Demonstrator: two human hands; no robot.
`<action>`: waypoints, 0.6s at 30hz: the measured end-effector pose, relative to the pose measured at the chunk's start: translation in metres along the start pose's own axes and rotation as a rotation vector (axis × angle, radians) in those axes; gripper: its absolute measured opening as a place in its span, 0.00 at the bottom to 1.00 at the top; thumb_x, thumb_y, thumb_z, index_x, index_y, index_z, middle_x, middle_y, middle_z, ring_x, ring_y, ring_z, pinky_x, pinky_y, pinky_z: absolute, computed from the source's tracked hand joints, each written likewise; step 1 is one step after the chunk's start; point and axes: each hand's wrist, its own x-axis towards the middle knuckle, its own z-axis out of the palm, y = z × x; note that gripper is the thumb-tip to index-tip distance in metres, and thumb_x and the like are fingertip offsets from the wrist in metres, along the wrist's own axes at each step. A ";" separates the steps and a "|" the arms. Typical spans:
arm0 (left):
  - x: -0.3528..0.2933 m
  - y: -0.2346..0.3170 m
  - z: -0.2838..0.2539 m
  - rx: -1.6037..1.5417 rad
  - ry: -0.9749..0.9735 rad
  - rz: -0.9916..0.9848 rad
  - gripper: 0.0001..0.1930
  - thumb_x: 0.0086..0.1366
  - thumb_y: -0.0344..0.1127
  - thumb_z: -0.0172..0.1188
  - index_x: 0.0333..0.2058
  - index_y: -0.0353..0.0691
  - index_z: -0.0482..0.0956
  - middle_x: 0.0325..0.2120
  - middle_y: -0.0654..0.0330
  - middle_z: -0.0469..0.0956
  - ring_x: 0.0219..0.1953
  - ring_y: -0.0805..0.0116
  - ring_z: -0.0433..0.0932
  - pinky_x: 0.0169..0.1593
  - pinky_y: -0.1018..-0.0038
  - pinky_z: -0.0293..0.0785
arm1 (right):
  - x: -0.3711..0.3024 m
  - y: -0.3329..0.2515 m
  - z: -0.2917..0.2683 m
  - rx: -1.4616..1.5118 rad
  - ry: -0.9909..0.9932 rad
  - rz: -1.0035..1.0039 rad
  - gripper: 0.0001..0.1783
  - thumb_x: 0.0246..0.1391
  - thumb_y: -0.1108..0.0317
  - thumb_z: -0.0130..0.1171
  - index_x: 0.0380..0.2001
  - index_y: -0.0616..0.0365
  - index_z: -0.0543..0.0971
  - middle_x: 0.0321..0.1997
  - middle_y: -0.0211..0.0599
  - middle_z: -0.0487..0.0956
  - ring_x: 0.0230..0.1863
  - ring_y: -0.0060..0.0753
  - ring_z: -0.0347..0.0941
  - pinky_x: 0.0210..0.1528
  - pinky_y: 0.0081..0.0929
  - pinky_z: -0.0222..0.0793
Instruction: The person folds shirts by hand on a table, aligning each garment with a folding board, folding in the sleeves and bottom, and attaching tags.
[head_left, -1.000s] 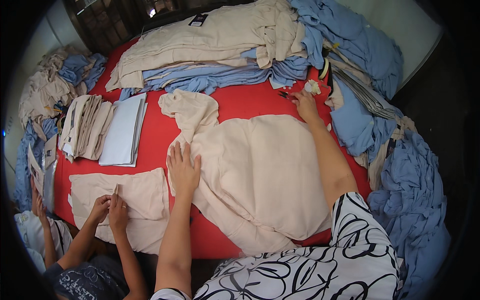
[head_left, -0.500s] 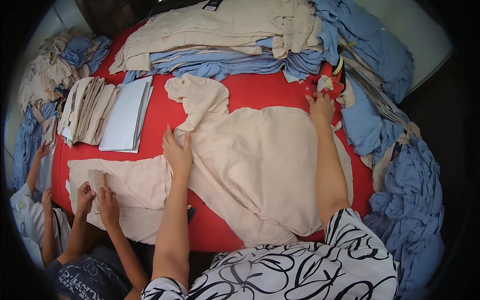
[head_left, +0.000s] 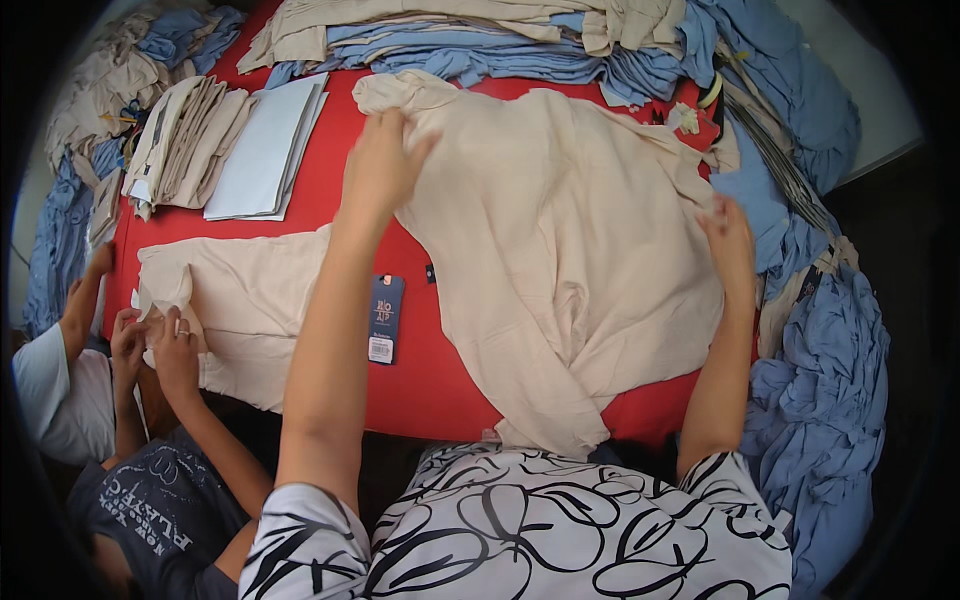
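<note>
A beige long-sleeved shirt point(head_left: 560, 220) lies spread and slightly creased on the red table in front of me, one sleeve hanging toward my body. My left hand point(head_left: 385, 170) is at the shirt's upper left part by the bunched cloth, its thumb spread away from the fingers. At the right edge of the shirt is my right hand point(head_left: 730, 235), its fingertips smeared by motion, so a grip on the cloth cannot be made out. A dark blue hang tag point(head_left: 384, 320) lies left of the shirt, beside my left forearm.
To my left a co-worker's hands point(head_left: 160, 345) handle a folded beige garment point(head_left: 250, 285). White sheets point(head_left: 262, 150) and folded beige garments point(head_left: 190, 140) lie beyond. Beige and blue stacks point(head_left: 480, 50) line the far side; blue garments point(head_left: 820, 390) heap at the right edge.
The shirt lies wider and its upper left cloth has been spread out. My left hand has moved up and away, my right hand to the right and nearer. The hang tag has come into view.
</note>
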 end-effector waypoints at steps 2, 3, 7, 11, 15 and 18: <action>-0.054 0.057 -0.045 0.020 -0.802 -0.438 0.28 0.67 0.57 0.52 0.27 0.33 0.80 0.25 0.46 0.79 0.32 0.46 0.79 0.35 0.56 0.74 | -0.066 0.046 -0.027 -0.269 -0.189 0.216 0.25 0.52 0.54 0.64 0.46 0.62 0.75 0.46 0.48 0.76 0.44 0.50 0.75 0.44 0.42 0.70; -0.126 0.046 -0.044 0.095 -0.743 -0.257 0.32 0.67 0.61 0.48 0.23 0.34 0.80 0.20 0.46 0.78 0.29 0.46 0.79 0.35 0.56 0.75 | -0.096 0.051 -0.032 -0.307 -0.236 0.355 0.26 0.51 0.53 0.65 0.45 0.62 0.75 0.46 0.48 0.76 0.44 0.50 0.75 0.44 0.43 0.70; -0.234 0.148 -0.059 -0.105 -0.894 -0.307 0.23 0.64 0.53 0.58 0.33 0.33 0.79 0.24 0.45 0.78 0.26 0.44 0.78 0.32 0.56 0.74 | -0.175 0.051 -0.002 -0.326 -0.140 0.320 0.25 0.51 0.52 0.65 0.42 0.62 0.73 0.48 0.49 0.75 0.47 0.53 0.73 0.49 0.43 0.68; -0.222 0.147 -0.039 -0.398 -0.568 -0.746 0.15 0.65 0.37 0.57 0.43 0.30 0.73 0.26 0.45 0.78 0.30 0.52 0.80 0.32 0.58 0.72 | -0.149 0.049 0.001 0.378 -0.048 0.380 0.16 0.58 0.64 0.60 0.43 0.65 0.72 0.46 0.47 0.76 0.47 0.43 0.75 0.53 0.37 0.69; -0.231 0.044 -0.098 -0.901 0.085 -1.072 0.24 0.71 0.35 0.50 0.61 0.30 0.58 0.45 0.52 0.76 0.47 0.66 0.75 0.53 0.70 0.71 | -0.163 0.087 -0.047 1.199 0.241 0.526 0.16 0.59 0.74 0.57 0.49 0.63 0.68 0.48 0.44 0.76 0.49 0.36 0.75 0.53 0.31 0.72; -0.242 0.029 -0.137 -1.229 -0.005 -1.300 0.19 0.71 0.35 0.51 0.57 0.31 0.65 0.46 0.52 0.76 0.46 0.67 0.76 0.52 0.69 0.72 | -0.192 0.092 -0.068 1.087 0.095 0.700 0.20 0.59 0.74 0.58 0.52 0.63 0.67 0.51 0.45 0.75 0.51 0.36 0.74 0.53 0.30 0.71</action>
